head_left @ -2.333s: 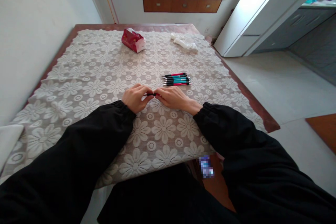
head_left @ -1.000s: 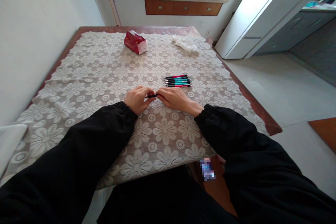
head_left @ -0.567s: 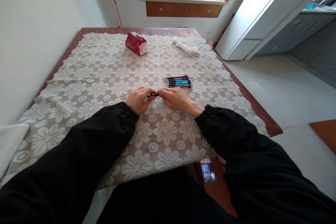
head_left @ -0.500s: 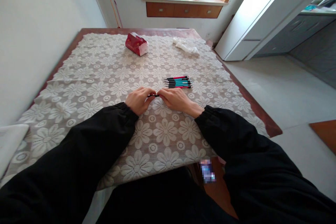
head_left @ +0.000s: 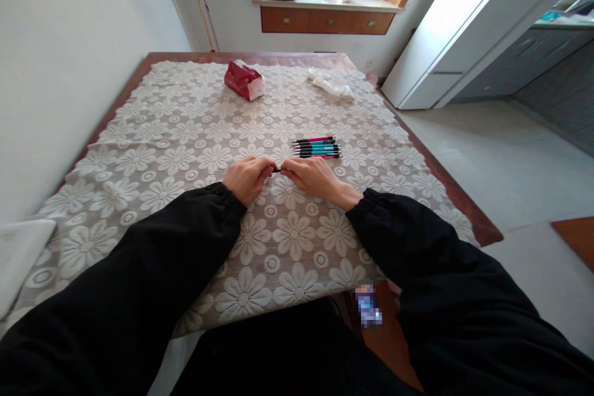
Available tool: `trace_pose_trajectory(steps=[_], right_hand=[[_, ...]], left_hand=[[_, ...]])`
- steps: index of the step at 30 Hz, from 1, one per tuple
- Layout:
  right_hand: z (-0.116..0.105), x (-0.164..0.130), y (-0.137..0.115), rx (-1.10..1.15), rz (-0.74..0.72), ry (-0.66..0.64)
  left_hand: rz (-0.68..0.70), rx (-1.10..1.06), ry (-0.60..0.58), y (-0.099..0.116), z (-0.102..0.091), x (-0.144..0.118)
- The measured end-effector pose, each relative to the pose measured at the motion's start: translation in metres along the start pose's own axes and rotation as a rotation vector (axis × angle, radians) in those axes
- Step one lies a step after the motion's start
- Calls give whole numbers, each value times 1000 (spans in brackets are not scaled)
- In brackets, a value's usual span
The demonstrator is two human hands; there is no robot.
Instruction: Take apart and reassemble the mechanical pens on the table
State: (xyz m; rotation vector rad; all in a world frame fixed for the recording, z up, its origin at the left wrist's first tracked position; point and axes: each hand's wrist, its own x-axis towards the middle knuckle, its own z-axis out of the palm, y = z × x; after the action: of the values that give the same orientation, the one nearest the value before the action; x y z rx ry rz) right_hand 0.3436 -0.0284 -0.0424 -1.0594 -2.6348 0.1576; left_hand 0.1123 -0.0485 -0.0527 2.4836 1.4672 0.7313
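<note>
My left hand (head_left: 249, 178) and my right hand (head_left: 318, 178) meet above the tablecloth, their fingertips pinched round a slim black pen (head_left: 277, 170). Only a short dark stretch of it shows between the fingers; the rest is hidden. Just beyond my right hand lies a row of several pens (head_left: 318, 147), side by side with their points to the left. Their barrels are red or turquoise with black grips. My right hand is close to the nearest pen in the row.
A white flower-patterned tablecloth (head_left: 297, 232) covers the wooden table. Farther back are a red tissue pack (head_left: 244, 80) and a crumpled white plastic bag (head_left: 331, 85). A white flat object (head_left: 23, 253) lies at the left edge. A pixelated item (head_left: 369, 306) is below the front edge.
My left fingers have closed further over the black pen, so less of it shows between the hands. The row of pens lies as before, and the whole view has shifted slightly.
</note>
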Motion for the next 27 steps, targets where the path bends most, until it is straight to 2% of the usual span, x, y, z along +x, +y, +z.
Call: trace_pose_trajectory(steps=[5, 11, 15, 27], right_hand=[[-1, 1, 0, 3, 20, -7], [-2, 0, -2, 14, 18, -2], [-2, 0, -3, 20, 12, 0], [-2, 0, -1, -4, -10, -3]], left_hand=[[-33, -20, -20, -1, -1, -1], [29, 16, 9, 3, -2, 0], [20, 39, 23, 3, -2, 0], [-26, 25, -35, 4, -2, 0]])
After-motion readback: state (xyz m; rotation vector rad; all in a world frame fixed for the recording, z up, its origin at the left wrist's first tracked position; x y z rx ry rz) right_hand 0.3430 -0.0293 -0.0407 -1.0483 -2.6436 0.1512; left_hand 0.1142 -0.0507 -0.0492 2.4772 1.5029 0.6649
